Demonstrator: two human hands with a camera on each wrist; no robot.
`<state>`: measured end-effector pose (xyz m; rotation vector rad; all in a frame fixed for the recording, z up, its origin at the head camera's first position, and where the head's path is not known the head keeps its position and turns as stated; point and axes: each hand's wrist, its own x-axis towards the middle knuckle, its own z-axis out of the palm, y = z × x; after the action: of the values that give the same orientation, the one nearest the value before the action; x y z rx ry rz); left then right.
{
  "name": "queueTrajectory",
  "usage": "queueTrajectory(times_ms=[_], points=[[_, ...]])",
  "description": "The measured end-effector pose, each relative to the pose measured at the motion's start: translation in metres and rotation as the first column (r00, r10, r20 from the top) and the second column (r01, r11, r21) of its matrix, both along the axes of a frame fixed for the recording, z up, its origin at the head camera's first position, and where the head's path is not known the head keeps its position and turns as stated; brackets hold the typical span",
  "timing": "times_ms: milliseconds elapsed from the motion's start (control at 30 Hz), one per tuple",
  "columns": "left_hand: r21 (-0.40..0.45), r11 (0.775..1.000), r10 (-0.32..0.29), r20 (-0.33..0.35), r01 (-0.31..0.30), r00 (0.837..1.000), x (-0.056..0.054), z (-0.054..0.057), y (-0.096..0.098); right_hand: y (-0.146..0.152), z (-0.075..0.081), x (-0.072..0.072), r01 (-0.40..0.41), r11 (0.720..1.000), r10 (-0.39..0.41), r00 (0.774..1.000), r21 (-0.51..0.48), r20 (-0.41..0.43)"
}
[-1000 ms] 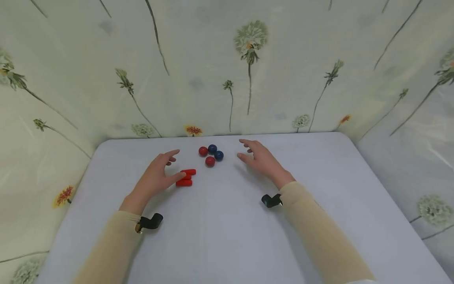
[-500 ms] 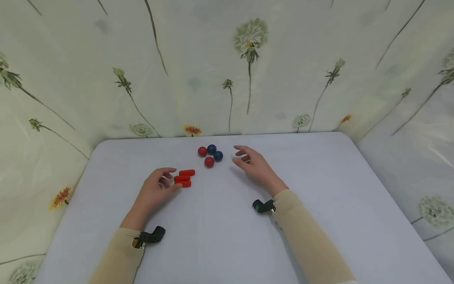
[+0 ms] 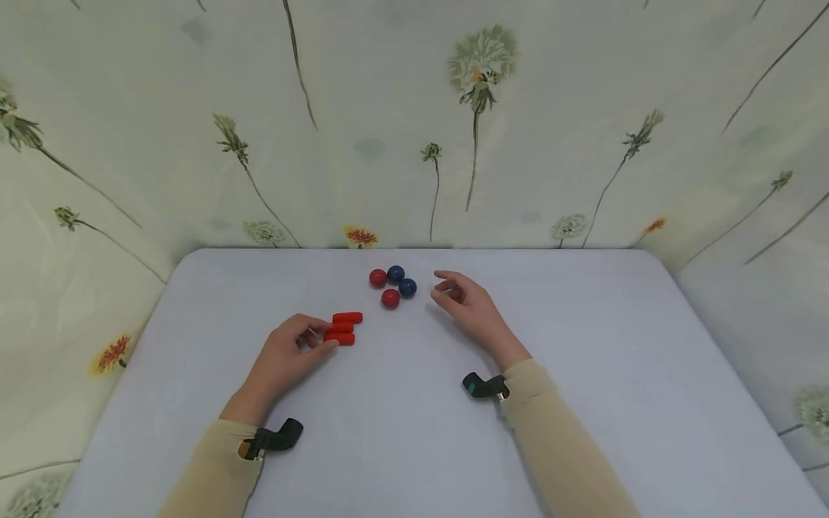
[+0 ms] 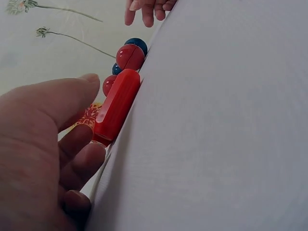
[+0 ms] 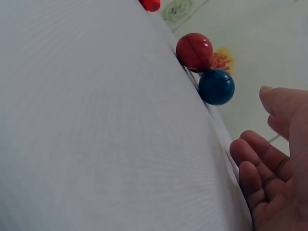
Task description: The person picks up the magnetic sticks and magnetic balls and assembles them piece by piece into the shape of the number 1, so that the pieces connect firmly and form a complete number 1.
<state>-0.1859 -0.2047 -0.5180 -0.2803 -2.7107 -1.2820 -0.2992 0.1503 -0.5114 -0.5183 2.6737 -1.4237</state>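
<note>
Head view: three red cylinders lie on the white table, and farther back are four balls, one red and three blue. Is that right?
Not quite: the head view shows two red balls and two blue balls, not one and three. The three red cylinders do lie nearer, on the white table.

Three bright red faceted cylinders (image 3: 347,317), two glossy red balls (image 3: 390,298) and two glossy dark-blue balls (image 3: 407,288) are counted on one white table (image 3: 388,432); two black cameras (image 3: 283,436) are worn at the wrists.
</note>
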Motion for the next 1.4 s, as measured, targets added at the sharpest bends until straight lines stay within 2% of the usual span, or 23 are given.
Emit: queueTrajectory(times_ms=[200, 300, 533, 900, 1400], points=[[-0.066, 0.998, -0.017, -0.042, 0.014, 0.999, -0.002, 0.000, 0.002, -0.002, 0.001, -0.004, -0.011, 0.999, 0.012, 1.000, 0.044, -0.020], [-0.081, 0.997, -0.008, -0.037, 0.005, 0.999, -0.001, -0.001, 0.002, -0.006, 0.000, -0.006, -0.033, 0.997, 0.035, 0.999, 0.073, -0.029], [-0.069, 0.997, -0.024, -0.020, 0.023, 1.000, -0.001, -0.004, 0.004, -0.016, -0.001, -0.013, -0.031, 0.987, 0.041, 0.997, 0.156, -0.060], [-0.116, 0.993, -0.027, -0.072, 0.019, 0.997, -0.002, -0.006, -0.001, -0.029, -0.004, -0.025, -0.110, 0.982, 0.129, 0.984, 0.155, -0.122], [-0.098, 0.995, -0.032, -0.077, 0.024, 0.997, -0.003, -0.005, 0.000, -0.036, -0.002, -0.025, -0.083, 0.966, 0.118, 0.984, 0.243, -0.131]])
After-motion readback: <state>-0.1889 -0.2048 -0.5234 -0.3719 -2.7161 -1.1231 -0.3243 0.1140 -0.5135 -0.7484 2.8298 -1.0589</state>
